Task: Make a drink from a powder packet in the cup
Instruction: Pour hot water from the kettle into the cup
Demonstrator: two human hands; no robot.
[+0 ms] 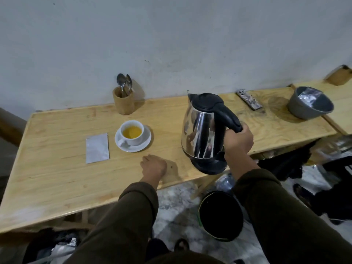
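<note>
A white cup (pixel 132 132) holding yellow liquid stands on a white saucer (pixel 146 142) on the wooden table (pixel 57 178). A flat silver packet (pixel 97 148) lies just left of the saucer. My right hand (pixel 238 141) grips the black handle of a steel kettle (pixel 202 130), which is upright to the right of the cup, its base near the table's front edge. My left hand (pixel 154 165) rests on the table in front of the saucer, fingers curled, holding nothing.
A wooden holder (pixel 123 102) with spoons stands by the wall behind the cup. A phone (pixel 249 101) and a grey bowl (pixel 309 103) with silver packets sit at the right. A black bin (pixel 221 216) is on the floor below.
</note>
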